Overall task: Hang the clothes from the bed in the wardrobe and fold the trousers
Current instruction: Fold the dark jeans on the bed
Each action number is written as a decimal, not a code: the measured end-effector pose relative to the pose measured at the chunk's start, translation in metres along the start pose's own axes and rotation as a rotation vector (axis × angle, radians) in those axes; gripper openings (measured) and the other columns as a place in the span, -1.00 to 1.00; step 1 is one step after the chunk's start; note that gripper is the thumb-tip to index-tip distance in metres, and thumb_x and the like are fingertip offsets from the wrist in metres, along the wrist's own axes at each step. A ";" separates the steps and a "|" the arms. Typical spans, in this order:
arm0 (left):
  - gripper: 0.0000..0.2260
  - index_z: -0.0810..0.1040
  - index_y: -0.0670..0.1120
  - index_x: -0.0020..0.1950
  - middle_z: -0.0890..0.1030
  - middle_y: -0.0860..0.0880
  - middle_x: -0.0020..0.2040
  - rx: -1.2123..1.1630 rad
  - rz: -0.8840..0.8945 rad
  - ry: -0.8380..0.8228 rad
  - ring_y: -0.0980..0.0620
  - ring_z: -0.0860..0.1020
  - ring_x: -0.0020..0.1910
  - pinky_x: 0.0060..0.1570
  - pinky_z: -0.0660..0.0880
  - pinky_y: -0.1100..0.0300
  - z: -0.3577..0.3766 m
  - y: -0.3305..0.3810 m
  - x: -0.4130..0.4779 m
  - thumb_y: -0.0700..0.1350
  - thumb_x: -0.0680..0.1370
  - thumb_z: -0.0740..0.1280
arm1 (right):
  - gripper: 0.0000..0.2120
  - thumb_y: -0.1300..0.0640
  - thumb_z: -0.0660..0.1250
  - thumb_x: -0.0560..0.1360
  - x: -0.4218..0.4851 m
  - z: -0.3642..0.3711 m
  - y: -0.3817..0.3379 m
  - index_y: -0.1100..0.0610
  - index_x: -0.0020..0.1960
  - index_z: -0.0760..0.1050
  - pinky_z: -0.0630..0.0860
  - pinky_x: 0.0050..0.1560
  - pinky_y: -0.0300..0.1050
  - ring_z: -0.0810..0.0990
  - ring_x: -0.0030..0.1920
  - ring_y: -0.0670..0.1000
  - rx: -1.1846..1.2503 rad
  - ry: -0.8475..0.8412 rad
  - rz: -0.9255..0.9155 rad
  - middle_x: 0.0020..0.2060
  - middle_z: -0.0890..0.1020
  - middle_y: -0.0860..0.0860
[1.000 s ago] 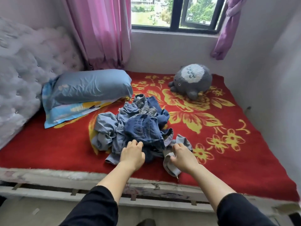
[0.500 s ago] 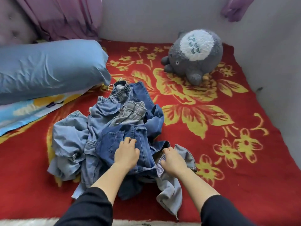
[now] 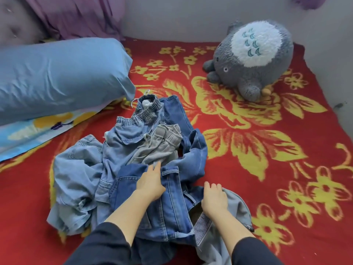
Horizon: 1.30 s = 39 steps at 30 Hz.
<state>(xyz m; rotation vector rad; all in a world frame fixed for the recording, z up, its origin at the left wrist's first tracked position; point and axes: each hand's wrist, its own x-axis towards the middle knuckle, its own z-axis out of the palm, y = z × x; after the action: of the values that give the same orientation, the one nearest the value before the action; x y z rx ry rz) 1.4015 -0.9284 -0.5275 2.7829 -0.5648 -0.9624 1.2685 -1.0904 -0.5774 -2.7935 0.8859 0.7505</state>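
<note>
A heap of denim clothes [image 3: 122, 150] lies on the red flowered blanket [image 3: 286, 142]. Dark blue jeans [image 3: 172, 203] are on top at the front, pale jeans [image 3: 76, 178] spread to the left, and grey drawstring trousers [image 3: 160, 144] sit in the middle. A white hanger hook [image 3: 141, 96] pokes out at the far end of the heap. My left hand [image 3: 150, 182] lies flat on the dark jeans with its fingers stretched forward. My right hand [image 3: 214, 199] rests on a grey garment [image 3: 238, 205] at the heap's right edge, fingers fairly straight.
A blue pillow [image 3: 57, 77] lies on a patterned one at the left. A grey plush toy [image 3: 254, 58] sits at the back right. A purple curtain [image 3: 76, 14] and a tufted headboard [image 3: 15, 25] are behind, a wall at the right.
The view has closed in over the bed. My left hand slid forward along the dark jeans and its fingers straightened. My right hand shifted right onto the grey garment.
</note>
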 end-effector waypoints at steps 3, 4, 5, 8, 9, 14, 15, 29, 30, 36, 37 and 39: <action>-0.66 0.32 -0.10 0.21 0.45 -0.10 0.22 -0.017 -0.025 0.006 -0.16 0.51 0.11 -0.14 0.42 0.05 -0.004 0.001 -0.007 -0.23 0.46 0.29 | -0.74 0.23 0.16 0.54 0.001 -0.004 0.003 0.14 0.23 0.38 0.41 0.18 -0.05 0.47 0.26 0.11 -0.007 -0.086 -0.019 0.22 0.52 0.09; -0.78 0.35 -0.10 0.08 0.48 -0.10 0.17 -0.007 -0.024 -0.001 -0.16 0.52 0.08 -0.15 0.42 0.05 -0.007 0.002 -0.011 -0.23 0.47 0.28 | -0.75 0.20 0.15 0.55 -0.001 -0.007 0.004 0.14 0.22 0.40 0.44 0.13 -0.05 0.50 0.24 0.11 0.027 -0.106 -0.008 0.20 0.54 0.09; -0.85 0.37 -0.11 0.02 0.50 -0.10 0.14 0.000 -0.031 -0.007 -0.15 0.53 0.06 -0.15 0.42 0.05 -0.010 0.002 -0.014 -0.22 0.48 0.27 | -0.75 0.16 0.13 0.56 -0.003 -0.011 0.006 0.14 0.21 0.42 0.45 0.09 -0.07 0.52 0.22 0.11 0.076 -0.123 0.014 0.19 0.56 0.09; -0.84 0.46 -0.17 0.08 0.47 -0.13 0.19 0.022 -0.090 -0.021 -0.16 0.55 0.06 -0.13 0.46 0.04 -0.023 0.004 -0.025 -0.24 0.50 0.25 | -0.65 0.03 0.10 0.55 -0.015 -0.032 0.011 0.16 0.24 0.44 0.44 0.08 -0.08 0.53 0.21 0.15 0.232 -0.174 0.110 0.21 0.56 0.13; -0.82 0.45 -0.18 0.12 0.39 -0.14 0.25 0.044 -0.105 -0.014 -0.17 0.54 0.07 -0.13 0.45 0.05 -0.028 0.005 -0.029 -0.24 0.52 0.25 | -0.63 0.02 0.09 0.55 -0.019 -0.041 0.014 0.18 0.24 0.44 0.45 0.10 -0.07 0.53 0.21 0.17 0.278 -0.182 0.138 0.22 0.55 0.15; -0.65 0.35 -0.05 0.32 0.25 -0.22 0.29 0.107 -0.230 0.056 -0.23 0.45 0.21 0.13 0.48 0.01 -0.071 0.006 -0.048 -0.22 0.54 0.23 | -0.59 0.03 0.07 0.49 -0.036 -0.118 0.037 0.23 0.12 0.53 0.56 0.08 0.07 0.62 0.02 0.25 0.712 -0.050 0.312 0.05 0.63 0.25; -0.60 0.33 -0.03 0.37 0.32 -0.23 0.29 0.126 -0.228 0.051 -0.22 0.43 0.25 0.17 0.47 0.02 -0.083 0.007 -0.051 -0.22 0.53 0.21 | -0.60 0.05 0.08 0.49 -0.038 -0.137 0.044 0.25 0.11 0.54 0.56 0.08 0.09 0.62 0.02 0.28 0.828 0.003 0.344 0.04 0.63 0.28; -0.89 0.51 0.11 -0.13 0.59 0.11 -0.24 -1.211 0.589 0.415 0.11 0.53 -0.23 -0.27 0.48 0.21 -0.263 0.195 -0.149 -0.11 0.50 0.37 | -0.68 0.20 0.12 0.54 -0.145 -0.383 0.184 0.23 0.20 0.52 0.47 0.14 -0.02 0.56 0.15 0.20 1.693 1.117 0.450 0.13 0.60 0.17; -0.86 0.51 0.12 -0.11 0.61 0.11 -0.22 -1.236 0.637 0.427 0.11 0.56 -0.21 -0.25 0.49 0.22 -0.276 0.205 -0.156 -0.10 0.45 0.43 | -0.69 0.22 0.11 0.54 -0.152 -0.400 0.190 0.23 0.19 0.52 0.50 0.16 -0.03 0.60 0.11 0.13 1.681 1.171 0.352 0.08 0.62 0.16; -0.43 0.49 0.15 0.11 0.67 0.13 0.01 -1.371 0.836 0.331 0.16 0.66 -0.06 -0.25 0.58 0.20 -0.357 0.278 -0.196 0.25 0.19 0.57 | -0.63 0.44 0.11 0.47 -0.194 -0.495 0.220 -0.03 -0.25 0.35 0.45 -0.07 -0.40 0.51 -0.25 -0.35 1.505 1.578 -0.159 -0.26 0.48 -0.10; -0.41 0.49 0.16 0.11 0.67 0.14 0.01 -1.372 0.830 0.329 0.14 0.65 -0.03 -0.22 0.59 0.15 -0.365 0.291 -0.198 0.31 0.18 0.55 | -0.63 0.44 0.11 0.48 -0.194 -0.503 0.229 -0.04 -0.25 0.30 0.44 -0.06 -0.40 0.49 -0.24 -0.35 1.469 1.604 -0.175 -0.25 0.45 -0.12; -0.43 0.50 0.20 0.10 0.65 0.15 0.06 -1.367 0.789 0.306 0.11 0.61 0.05 -0.13 0.59 0.05 -0.367 0.310 -0.193 0.38 0.18 0.49 | -0.68 0.41 0.12 0.51 -0.183 -0.503 0.249 0.01 -0.23 0.29 0.42 -0.01 -0.33 0.51 -0.13 -0.13 1.427 1.588 -0.118 -0.20 0.48 -0.03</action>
<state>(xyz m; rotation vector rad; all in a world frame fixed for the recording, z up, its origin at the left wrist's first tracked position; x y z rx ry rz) 1.3950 -1.1324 -0.0519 1.2565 -0.5483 -0.4031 1.2099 -1.3286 -0.0401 -1.4865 0.7085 -1.6652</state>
